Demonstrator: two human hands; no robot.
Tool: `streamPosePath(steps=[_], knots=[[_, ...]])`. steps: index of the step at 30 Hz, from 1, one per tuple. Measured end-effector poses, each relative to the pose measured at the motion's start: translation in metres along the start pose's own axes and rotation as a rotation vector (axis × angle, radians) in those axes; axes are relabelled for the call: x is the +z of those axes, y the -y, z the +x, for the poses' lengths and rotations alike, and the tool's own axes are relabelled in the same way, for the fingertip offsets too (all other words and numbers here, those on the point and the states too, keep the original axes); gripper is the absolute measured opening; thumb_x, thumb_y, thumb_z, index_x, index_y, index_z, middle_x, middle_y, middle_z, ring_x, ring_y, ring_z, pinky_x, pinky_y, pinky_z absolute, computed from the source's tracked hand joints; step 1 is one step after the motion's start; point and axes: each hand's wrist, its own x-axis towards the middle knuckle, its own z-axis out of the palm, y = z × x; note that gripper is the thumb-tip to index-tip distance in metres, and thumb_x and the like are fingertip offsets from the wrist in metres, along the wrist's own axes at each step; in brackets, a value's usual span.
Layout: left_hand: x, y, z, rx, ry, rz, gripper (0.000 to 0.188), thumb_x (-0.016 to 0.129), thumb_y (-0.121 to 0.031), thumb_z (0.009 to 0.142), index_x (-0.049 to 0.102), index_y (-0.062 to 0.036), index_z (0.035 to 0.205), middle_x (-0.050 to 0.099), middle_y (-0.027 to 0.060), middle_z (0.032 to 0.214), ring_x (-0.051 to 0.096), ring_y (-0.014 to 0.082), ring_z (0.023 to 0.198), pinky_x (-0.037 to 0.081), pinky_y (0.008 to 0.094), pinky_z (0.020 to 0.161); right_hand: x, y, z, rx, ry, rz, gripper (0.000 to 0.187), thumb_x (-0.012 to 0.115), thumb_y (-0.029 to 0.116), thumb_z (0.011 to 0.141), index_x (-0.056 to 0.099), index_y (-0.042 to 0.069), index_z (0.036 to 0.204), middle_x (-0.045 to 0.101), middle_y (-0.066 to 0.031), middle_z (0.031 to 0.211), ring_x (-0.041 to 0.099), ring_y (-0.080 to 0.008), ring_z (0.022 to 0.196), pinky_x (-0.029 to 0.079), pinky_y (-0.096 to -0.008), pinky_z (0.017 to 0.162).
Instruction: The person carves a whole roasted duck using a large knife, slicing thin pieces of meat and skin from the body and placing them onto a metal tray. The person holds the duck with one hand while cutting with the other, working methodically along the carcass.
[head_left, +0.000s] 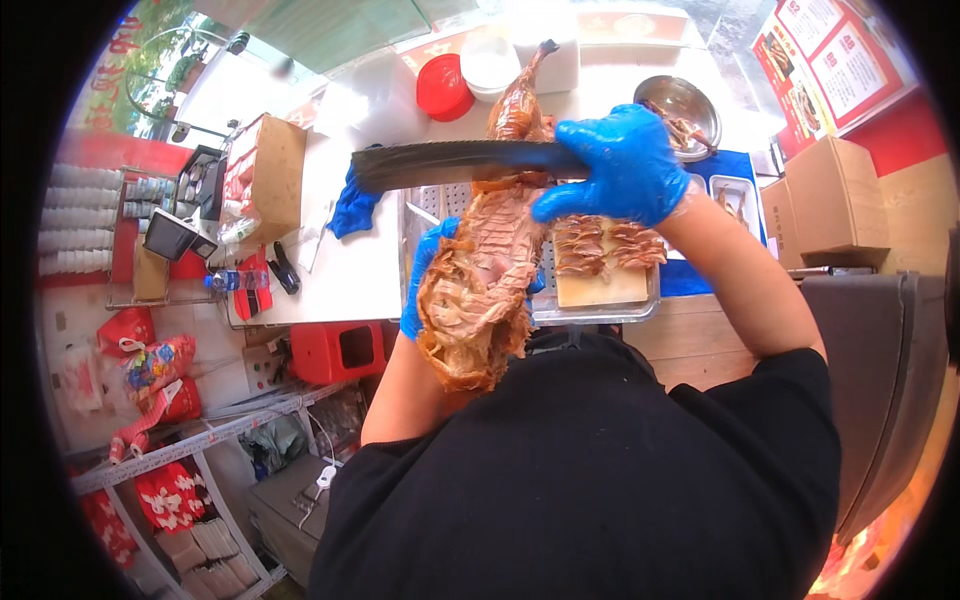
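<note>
My left hand point(427, 272), in a blue glove, supports a roast duck point(487, 250) from beneath and the left side; the carcass hides most of its fingers. The duck is partly carved, with pale meat and ribs showing and brown skin at its lower end. A drumstick point(516, 108) points away at the far end. In my blue-gloved right hand point(630, 165) is a long, broad, dark-bladed knife point(450, 163), lying level across the duck and pointing left. Sliced duck meat point(605, 245) lies in rows on a pale cutting board point(603, 290) beside the carcass.
The board sits in a clear tray point(648, 308). Behind are a red lid point(444, 88), white tubs point(490, 66) and a steel bowl point(712, 110) holding duck pieces. A blue cloth point(354, 206) and cardboard box point(272, 180) lie left. A red stool point(338, 352) stands below the counter.
</note>
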Motion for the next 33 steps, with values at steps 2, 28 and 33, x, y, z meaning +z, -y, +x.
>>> streamPosePath(steps=[2, 28, 33], knots=[[-0.003, 0.007, 0.001, -0.013, -0.019, -0.068, 0.043, 0.062, -0.029, 0.091, 0.056, 0.0001, 0.123, 0.065, 0.0158, 0.111, 0.066, 0.0283, 0.097, 0.058, 0.0405, 0.084, 0.006, 0.004, 0.001, -0.023, -0.033, -0.017, 0.057, 0.066, 0.07, 0.073, 0.065, 0.013, 0.078, 0.064, -0.0101, 0.064, 0.063, -0.029, 0.054, 0.051, -0.0335, 0.053], [0.022, 0.058, 0.003, 0.157, -0.142, 0.047, 0.084, 0.067, -0.047, 0.081, 0.033, -0.0018, 0.144, 0.052, 0.0186, 0.134, 0.056, 0.0334, 0.12, 0.048, 0.0472, 0.101, 0.006, -0.123, -0.229, 1.092, 0.445, 0.209, 0.049, 0.048, 0.053, 0.093, 0.067, 0.008, 0.099, 0.068, -0.0211, 0.091, 0.066, -0.0361, 0.083, 0.051, -0.0483, 0.074], [-0.012, 0.085, -0.018, 0.224, -0.221, -0.086, 0.095, 0.064, -0.063, 0.077, 0.034, -0.0028, 0.143, 0.054, 0.0217, 0.129, 0.061, 0.0368, 0.108, 0.054, 0.0481, 0.089, 0.042, -0.123, -0.247, 1.038, 0.437, -0.216, 0.057, 0.069, 0.058, 0.072, 0.066, 0.011, 0.104, 0.068, -0.022, 0.097, 0.066, -0.0377, 0.09, 0.052, -0.049, 0.077]])
